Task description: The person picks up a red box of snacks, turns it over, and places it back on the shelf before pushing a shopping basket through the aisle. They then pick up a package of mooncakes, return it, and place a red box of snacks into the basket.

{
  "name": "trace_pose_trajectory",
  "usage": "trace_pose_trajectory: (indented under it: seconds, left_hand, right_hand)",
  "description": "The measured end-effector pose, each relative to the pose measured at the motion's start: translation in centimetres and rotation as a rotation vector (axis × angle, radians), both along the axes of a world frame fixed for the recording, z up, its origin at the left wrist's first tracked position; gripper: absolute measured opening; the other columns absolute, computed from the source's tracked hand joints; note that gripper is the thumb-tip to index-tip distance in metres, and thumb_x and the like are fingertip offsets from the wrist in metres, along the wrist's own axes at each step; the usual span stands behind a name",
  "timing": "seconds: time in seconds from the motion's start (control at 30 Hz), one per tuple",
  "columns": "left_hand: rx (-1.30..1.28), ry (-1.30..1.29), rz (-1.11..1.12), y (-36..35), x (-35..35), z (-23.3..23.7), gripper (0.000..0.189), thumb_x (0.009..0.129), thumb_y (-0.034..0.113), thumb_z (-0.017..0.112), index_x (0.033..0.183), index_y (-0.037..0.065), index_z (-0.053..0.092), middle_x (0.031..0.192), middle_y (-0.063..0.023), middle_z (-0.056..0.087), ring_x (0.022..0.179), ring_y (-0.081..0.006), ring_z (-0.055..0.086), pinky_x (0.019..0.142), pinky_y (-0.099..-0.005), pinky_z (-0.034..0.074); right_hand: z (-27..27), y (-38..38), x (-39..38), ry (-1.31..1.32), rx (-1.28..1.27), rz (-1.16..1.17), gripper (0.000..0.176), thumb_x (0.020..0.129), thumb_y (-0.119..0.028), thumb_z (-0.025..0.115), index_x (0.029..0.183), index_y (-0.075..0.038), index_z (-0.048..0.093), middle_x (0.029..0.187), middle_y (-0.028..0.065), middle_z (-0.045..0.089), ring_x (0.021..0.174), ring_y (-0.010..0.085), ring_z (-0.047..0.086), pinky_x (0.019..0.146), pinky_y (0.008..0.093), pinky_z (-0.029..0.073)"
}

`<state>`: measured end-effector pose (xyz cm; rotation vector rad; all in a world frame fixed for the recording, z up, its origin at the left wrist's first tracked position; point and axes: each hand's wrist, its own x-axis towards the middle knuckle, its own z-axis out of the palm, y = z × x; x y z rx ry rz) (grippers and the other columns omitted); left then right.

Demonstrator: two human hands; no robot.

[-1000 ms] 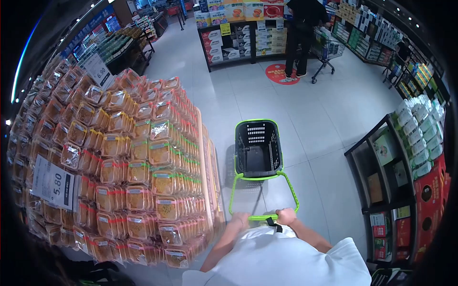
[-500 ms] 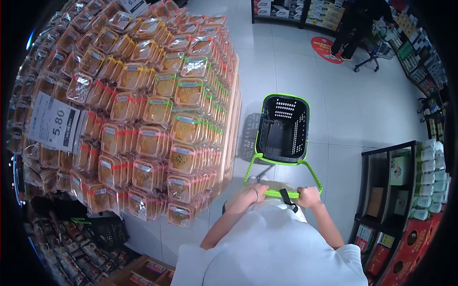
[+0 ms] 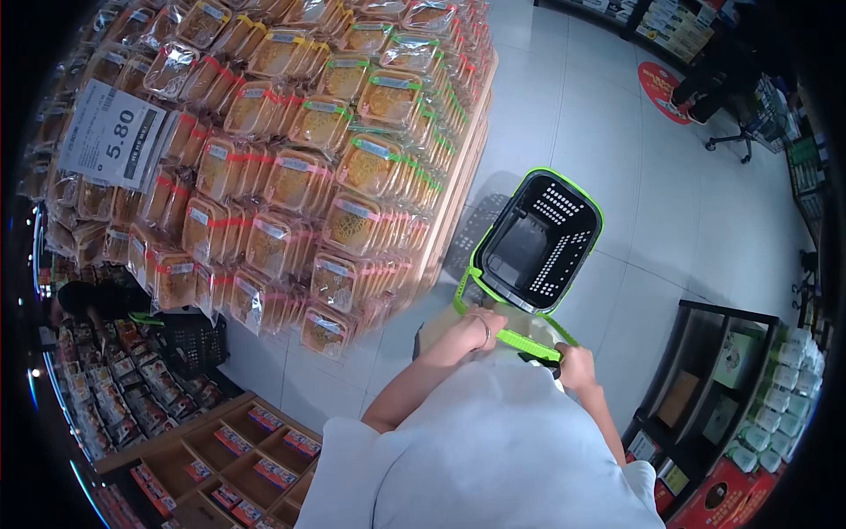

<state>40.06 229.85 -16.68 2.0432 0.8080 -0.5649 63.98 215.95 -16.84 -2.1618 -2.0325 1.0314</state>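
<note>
Both of my hands grip the bright green handle (image 3: 527,344) of a black shopping basket (image 3: 520,256) with a green rim. My left hand (image 3: 481,329) is closed round the handle's left end, a thin band at its wrist. My right hand (image 3: 577,367) wraps the right end, with a dark strap next to it that is partly hidden. The basket stands on the floor in front of me, and nothing shows inside it. To the left rises a large stack of plastic-wrapped boxes of pastries (image 3: 352,159) with red, yellow, pink and green bands.
A price sign (image 3: 113,135) reading 5.80 hangs on the stack. A dark shelf unit (image 3: 705,379) stands to the right. A person with a cart (image 3: 749,123) is at the far right, another person (image 3: 84,300) at the left. A wooden divided display (image 3: 229,458) lies lower left.
The view has swung round, so the pastry stack and far shelves sit higher. The basket now slants to the right, and its handle has tilted with it. Both hands keep hold of the handle.
</note>
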Motion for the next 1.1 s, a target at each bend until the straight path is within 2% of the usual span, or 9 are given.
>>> trace_pose_trajectory:
  seconds: [0.13, 0.23, 0.3, 0.43, 0.5, 0.57, 0.67, 0.87, 1.1]
  left_hand:
    - [0.016, 0.052, 0.034, 0.2, -0.5, 0.8, 0.028, 0.075, 0.012, 0.062, 0.102, 0.006, 0.065, 0.098, -0.0184, 0.068, 0.099, -0.0352, 0.062, 0.088, -0.0437, 0.048]
    - [0.075, -0.143, 0.078, 0.4, -1.4, 0.3, 0.025, 0.079, 0.016, 0.064, 0.101, 0.004, 0.065, 0.097, -0.0165, 0.067, 0.098, -0.0345, 0.061, 0.086, -0.0425, 0.048]
    - [0.253, -0.545, 0.384, 1.6, -2.7, 2.3, 0.022, 0.083, 0.018, 0.065, 0.099, 0.003, 0.064, 0.096, -0.0150, 0.064, 0.095, -0.0337, 0.060, 0.084, -0.0412, 0.048]
    - [0.683, -0.669, 0.708, 5.8, -6.1, 7.3, 0.016, 0.084, 0.009, 0.062, 0.099, 0.003, 0.060, 0.098, -0.0139, 0.059, 0.092, -0.0335, 0.058, 0.081, -0.0423, 0.047]
    - [0.784, -0.638, 0.854, 7.5, -8.4, 8.7, 0.020, 0.083, 0.008, 0.064, 0.101, 0.003, 0.059, 0.100, -0.0141, 0.058, 0.096, -0.0337, 0.057, 0.084, -0.0429, 0.046]
    - [1.044, -0.553, 0.903, 9.1, -10.0, 9.9, 0.024, 0.084, 0.006, 0.064, 0.108, 0.001, 0.061, 0.104, -0.0163, 0.060, 0.098, -0.0350, 0.058, 0.085, -0.0411, 0.047]
    - [1.261, -0.476, 0.861, 11.4, -12.3, 9.4, 0.036, 0.083, 0.011, 0.066, 0.116, 0.000, 0.055, 0.116, -0.0170, 0.055, 0.108, -0.0375, 0.053, 0.094, -0.0459, 0.043]
    - [1.322, -0.253, 0.863, 14.7, -13.9, 7.7, 0.066, 0.081, 0.028, 0.070, 0.131, -0.007, 0.044, 0.138, -0.0270, 0.039, 0.126, -0.0419, 0.039, 0.105, -0.0489, 0.033]
    - [1.234, -0.100, 0.782, 16.3, -14.5, 7.0, 0.069, 0.079, 0.035, 0.072, 0.130, -0.004, 0.047, 0.141, -0.0294, 0.037, 0.130, -0.0430, 0.036, 0.107, -0.0506, 0.031]
  right_hand:
    - [-0.4, 0.4, 0.2, 0.056, -0.001, 0.033, 0.017, 0.071, -0.022, 0.064, 0.078, -0.007, 0.066, 0.072, 0.0216, 0.064, 0.071, 0.0430, 0.062, 0.067, 0.0497, 0.050]
    - [-0.2, 1.1, 0.7, 0.076, -0.033, 0.024, 0.018, 0.071, -0.021, 0.065, 0.082, -0.007, 0.068, 0.075, 0.0219, 0.064, 0.074, 0.0427, 0.062, 0.069, 0.0488, 0.051]
    - [0.1, 1.8, 1.3, 0.023, -0.090, 0.005, 0.020, 0.071, -0.022, 0.066, 0.084, -0.007, 0.069, 0.077, 0.0217, 0.065, 0.076, 0.0420, 0.063, 0.071, 0.0480, 0.051]
    - [1.3, 3.3, 0.9, 0.003, -0.115, 0.006, 0.019, 0.074, -0.022, 0.063, 0.083, -0.007, 0.069, 0.078, 0.0204, 0.067, 0.077, 0.0397, 0.065, 0.073, 0.0474, 0.052]
    - [1.8, 4.0, 0.5, -0.003, -0.116, -0.007, 0.021, 0.075, -0.025, 0.063, 0.084, -0.007, 0.070, 0.080, 0.0198, 0.068, 0.078, 0.0392, 0.065, 0.074, 0.0468, 0.053]
    - [1.6, 4.4, 0.2, -0.002, -0.116, 0.000, 0.021, 0.075, -0.025, 0.063, 0.084, -0.007, 0.070, 0.080, 0.0197, 0.068, 0.078, 0.0389, 0.065, 0.074, 0.0465, 0.053]
    - [1.0, 4.7, -0.1, 0.000, -0.105, -0.009, 0.022, 0.074, -0.025, 0.062, 0.084, -0.007, 0.070, 0.081, 0.0198, 0.068, 0.079, 0.0384, 0.065, 0.075, 0.0462, 0.053]
    - [0.7, 4.8, -0.1, -0.004, -0.080, -0.066, 0.021, 0.073, -0.024, 0.063, 0.082, -0.006, 0.070, 0.079, 0.0208, 0.067, 0.077, 0.0395, 0.065, 0.073, 0.0460, 0.053]
    - [1.2, 5.0, -0.1, -0.038, -0.031, -0.096, 0.021, 0.072, -0.024, 0.065, 0.081, -0.005, 0.069, 0.077, 0.0209, 0.066, 0.076, 0.0405, 0.064, 0.072, 0.0467, 0.052]
